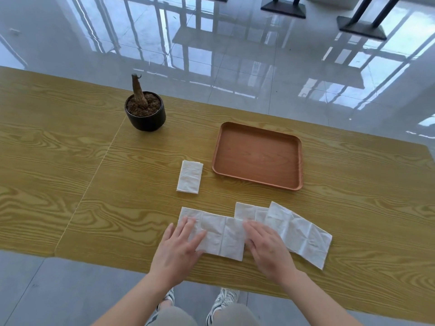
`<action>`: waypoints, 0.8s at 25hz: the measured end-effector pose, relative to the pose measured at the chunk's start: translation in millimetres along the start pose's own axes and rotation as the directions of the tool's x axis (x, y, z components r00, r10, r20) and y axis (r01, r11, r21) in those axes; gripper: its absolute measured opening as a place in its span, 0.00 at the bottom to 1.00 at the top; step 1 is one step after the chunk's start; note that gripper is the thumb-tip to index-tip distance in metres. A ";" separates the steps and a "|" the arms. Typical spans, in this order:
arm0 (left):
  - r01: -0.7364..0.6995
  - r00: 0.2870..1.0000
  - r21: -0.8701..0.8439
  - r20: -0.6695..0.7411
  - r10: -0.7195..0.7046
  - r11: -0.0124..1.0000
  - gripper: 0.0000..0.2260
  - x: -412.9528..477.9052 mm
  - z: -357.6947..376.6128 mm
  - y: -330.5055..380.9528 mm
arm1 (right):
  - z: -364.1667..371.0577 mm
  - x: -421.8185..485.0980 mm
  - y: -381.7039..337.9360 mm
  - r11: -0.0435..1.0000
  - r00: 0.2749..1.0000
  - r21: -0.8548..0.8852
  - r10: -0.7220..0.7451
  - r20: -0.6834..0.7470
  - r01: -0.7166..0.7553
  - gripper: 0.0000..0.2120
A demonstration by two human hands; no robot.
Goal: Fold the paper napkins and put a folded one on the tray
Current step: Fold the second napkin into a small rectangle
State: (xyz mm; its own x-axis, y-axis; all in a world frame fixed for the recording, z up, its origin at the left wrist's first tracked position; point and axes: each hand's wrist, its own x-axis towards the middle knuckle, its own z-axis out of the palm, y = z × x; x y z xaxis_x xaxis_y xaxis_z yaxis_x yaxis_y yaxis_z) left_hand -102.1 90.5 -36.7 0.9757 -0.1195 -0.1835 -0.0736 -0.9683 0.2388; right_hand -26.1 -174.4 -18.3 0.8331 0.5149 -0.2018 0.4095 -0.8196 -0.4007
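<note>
Left hand and right hand, fingers spread flat, press opposite ends of an unfolded napkin on the counter; neither grip pinches it. A folded napkin lies at 12 o'clock, beside the tray at 1 o'clock.

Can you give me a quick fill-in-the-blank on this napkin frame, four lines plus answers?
1. The tray holds ____ napkins.
2. Both hands rest flat on the ____ napkin of the near row.
3. The folded napkin lies to the ____ of the tray.
4. The black pot holds a bare ____.

Answers: no; left; left; stem
</note>
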 end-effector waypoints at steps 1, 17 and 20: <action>0.012 1.000 0.023 0.005 -0.013 1.000 0.20 -2.2 0.6 0.8 | 1.5 -7.7 10.0 0.999 0.999 -0.037 -0.035 0.017 0.036 0.23; 0.173 0.981 0.001 -0.091 -0.172 0.985 0.17 -0.2 1.7 34.0 | -6.0 41.5 -21.0 0.990 0.990 0.030 0.142 -0.015 -0.141 0.09; 0.169 0.980 0.006 -0.108 -0.167 0.986 0.17 7.5 -1.7 42.4 | -1.2 25.2 -26.1 0.975 0.980 0.102 0.190 0.062 -0.195 0.12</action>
State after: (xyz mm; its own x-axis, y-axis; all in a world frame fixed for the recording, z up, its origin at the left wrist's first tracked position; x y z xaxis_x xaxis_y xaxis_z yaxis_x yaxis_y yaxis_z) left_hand -97.5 48.9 -26.3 0.9908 0.0685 -0.1165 0.0908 -0.9759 0.1983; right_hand -15.4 -140.3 -11.8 0.8711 0.3646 -0.3290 0.1989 -0.8745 -0.4423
